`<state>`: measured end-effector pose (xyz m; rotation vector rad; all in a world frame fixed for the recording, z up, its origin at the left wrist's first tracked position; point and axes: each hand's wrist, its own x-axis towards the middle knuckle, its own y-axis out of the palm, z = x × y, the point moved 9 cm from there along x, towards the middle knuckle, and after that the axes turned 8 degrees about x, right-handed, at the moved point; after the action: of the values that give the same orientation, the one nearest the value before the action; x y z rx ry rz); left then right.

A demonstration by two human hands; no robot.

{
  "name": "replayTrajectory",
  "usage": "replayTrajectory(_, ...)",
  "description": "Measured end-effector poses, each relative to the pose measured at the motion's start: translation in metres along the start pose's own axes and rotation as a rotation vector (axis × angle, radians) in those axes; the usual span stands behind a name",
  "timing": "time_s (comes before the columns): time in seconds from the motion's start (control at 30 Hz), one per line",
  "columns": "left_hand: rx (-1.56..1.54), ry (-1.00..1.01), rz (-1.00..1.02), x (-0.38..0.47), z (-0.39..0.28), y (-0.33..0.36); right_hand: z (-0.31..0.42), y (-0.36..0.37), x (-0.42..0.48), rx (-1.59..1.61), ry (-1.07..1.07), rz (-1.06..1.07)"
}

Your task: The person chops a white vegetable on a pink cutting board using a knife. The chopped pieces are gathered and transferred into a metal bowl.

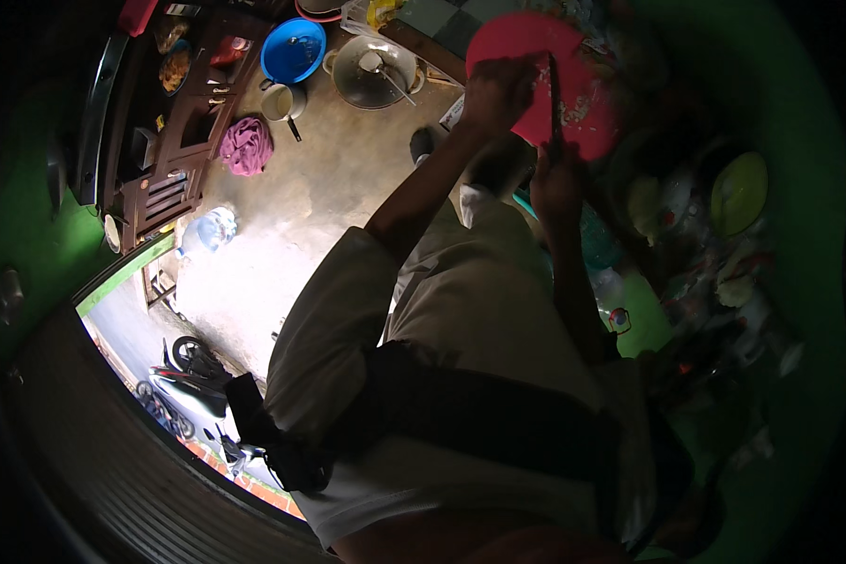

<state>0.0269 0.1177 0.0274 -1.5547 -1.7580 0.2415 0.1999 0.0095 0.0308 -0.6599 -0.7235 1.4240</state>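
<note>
A round red cutting board [529,42] lies at the top right on a surface with grey tiles. My right hand [557,176] grips the handle of a knife [555,102], whose dark blade points away from me across the board. Left of the blade, my left hand [500,92] rests on the board with its fingers bent down; whether something is under them is hidden. Small pale chopped pieces [577,113] are scattered right of the blade, and a few more lie between the blade and my left fingers.
On the floor are a blue basin [275,53], a saucepan [280,102], a wok [349,88] holding a ladle, a purple cloth [247,146] and clear plastic bottles [211,231]. A wooden cabinet [190,127] stands left. A yellow-green plate [739,194] and dim clutter are at right.
</note>
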Motion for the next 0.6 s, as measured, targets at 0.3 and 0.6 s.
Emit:
replayTrajectory(0.3,0.100,0.174,0.076,-0.021,-0.014,-0.016,-0.017,-0.009,-0.033,0.019,0.365,0.186)
replayTrajectory(0.6,0.284,0.191,0.107,-0.046,-0.028,0.009,-0.040,0.028,-0.040,-0.192,0.212,0.127)
